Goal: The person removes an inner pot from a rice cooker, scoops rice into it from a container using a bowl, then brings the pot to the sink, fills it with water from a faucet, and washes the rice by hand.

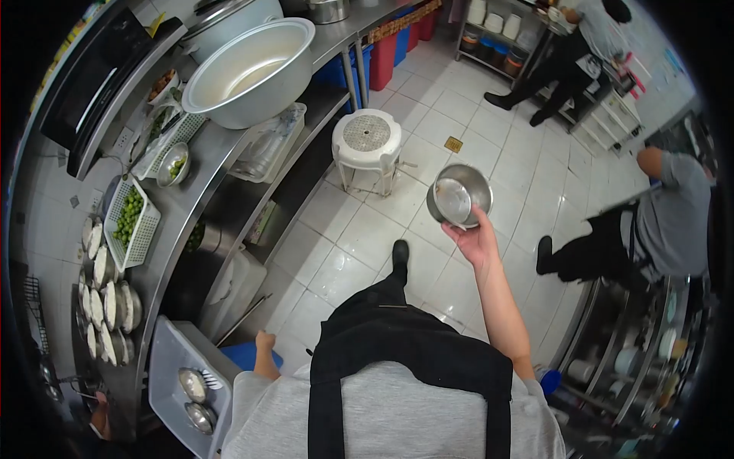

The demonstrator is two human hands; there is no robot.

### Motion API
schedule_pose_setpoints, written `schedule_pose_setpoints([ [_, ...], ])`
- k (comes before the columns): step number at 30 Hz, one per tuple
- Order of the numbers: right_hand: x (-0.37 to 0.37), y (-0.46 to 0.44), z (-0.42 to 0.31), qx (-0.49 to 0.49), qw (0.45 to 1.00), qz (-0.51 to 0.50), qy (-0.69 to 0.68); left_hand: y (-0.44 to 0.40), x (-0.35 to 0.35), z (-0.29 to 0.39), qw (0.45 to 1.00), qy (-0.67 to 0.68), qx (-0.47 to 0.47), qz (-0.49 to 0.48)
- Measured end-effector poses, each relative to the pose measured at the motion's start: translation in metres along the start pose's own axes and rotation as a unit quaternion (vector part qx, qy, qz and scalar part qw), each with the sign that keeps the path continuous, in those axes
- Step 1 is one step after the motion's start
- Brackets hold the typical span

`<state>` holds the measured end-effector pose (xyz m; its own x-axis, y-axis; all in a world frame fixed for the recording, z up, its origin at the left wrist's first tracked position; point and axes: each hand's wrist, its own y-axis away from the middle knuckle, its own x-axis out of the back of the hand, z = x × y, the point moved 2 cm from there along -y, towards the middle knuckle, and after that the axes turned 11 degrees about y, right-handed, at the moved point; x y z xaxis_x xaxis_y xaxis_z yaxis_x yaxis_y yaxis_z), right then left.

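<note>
As the head view is taken in, a round, deep, silver metal bowl [460,191] is seen held out over the white tiled floor [336,268], ahead of the body and to the right. By its near rim it is clamped in the right hand [470,243], the thumb laid over the edge, the inside turned up to the camera. Down on the other side, the left hand [264,339] is held low, near a flat blue object [250,355]; whether its fingers are apart or together can't be made out.

Beyond the bowl, a white plastic stool [367,135] with a round top is set on the floor, and a small brass-coloured drain cover [453,144] is let into the tiles. Along the left, a curved steel bench [200,170] is loaded up: a big, pale metal basin [267,103] at the far end, then a white perforated plastic basket [143,242] filled with round green fruit [128,213], then a cluster of metal dishes [107,310]. By the bench, two metal bowls [194,386] are held in a grey plastic tub [170,329]. Off to the right, two people [674,218] in grey tops are seen.
</note>
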<state>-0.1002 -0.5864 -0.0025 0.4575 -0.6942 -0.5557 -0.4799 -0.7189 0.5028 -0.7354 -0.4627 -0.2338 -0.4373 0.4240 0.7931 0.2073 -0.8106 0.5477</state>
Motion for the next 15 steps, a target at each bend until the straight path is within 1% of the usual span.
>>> schedule_pose_setpoints([
  [1,-0.005,-0.024,-0.016,-0.012,0.999,-0.022,-0.037,0.003,-0.007,0.015,1.000,0.005,0.011,-0.001],
  [2,-0.012,-0.047,-0.031,-0.024,0.996,-0.045,-0.073,0.003,-0.013,0.023,0.994,0.057,0.093,-0.021],
  [3,-0.018,-0.063,-0.044,0.000,0.999,-0.027,-0.045,0.001,-0.020,0.038,0.978,0.112,0.171,-0.040],
  [4,-0.017,-0.080,-0.054,-0.003,0.999,-0.036,-0.036,-0.008,-0.031,0.066,0.976,0.123,0.176,-0.039],
  [6,-0.001,-0.115,-0.072,-0.045,0.999,0.015,-0.015,-0.049,-0.072,0.112,0.989,0.083,0.099,-0.075],
  [7,0.009,-0.135,-0.083,-0.047,0.999,0.008,-0.007,-0.055,-0.079,0.172,0.995,0.010,0.043,-0.090],
  [8,0.024,-0.153,-0.091,-0.075,0.997,0.031,-0.020,-0.069,-0.090,0.227,0.994,-0.028,-0.076,-0.072],
  [9,0.037,-0.164,-0.098,-0.107,0.992,0.059,-0.035,-0.084,-0.099,0.285,0.988,0.019,-0.127,-0.085],
  [10,0.045,-0.170,-0.107,-0.118,0.991,0.062,-0.031,-0.091,-0.103,0.349,0.978,0.010,-0.185,-0.091],
  [11,0.052,-0.178,-0.118,-0.093,0.990,0.105,-0.027,-0.090,-0.096,0.424,0.959,-0.023,-0.266,-0.095],
  [12,0.058,-0.188,-0.132,-0.065,0.987,0.145,-0.023,-0.084,-0.083,0.497,0.941,0.010,-0.320,-0.109],
  [13,0.071,-0.198,-0.144,-0.068,0.988,0.141,-0.019,-0.081,-0.074,0.561,0.917,0.045,-0.384,-0.096],
  [14,0.090,-0.209,-0.154,-0.077,0.987,0.137,-0.028,-0.064,-0.052,0.626,0.912,0.078,-0.387,-0.109],
  [15,0.100,-0.226,-0.165,-0.086,0.987,0.134,-0.037,-0.053,-0.036,0.676,0.885,0.119,-0.439,-0.100],
])
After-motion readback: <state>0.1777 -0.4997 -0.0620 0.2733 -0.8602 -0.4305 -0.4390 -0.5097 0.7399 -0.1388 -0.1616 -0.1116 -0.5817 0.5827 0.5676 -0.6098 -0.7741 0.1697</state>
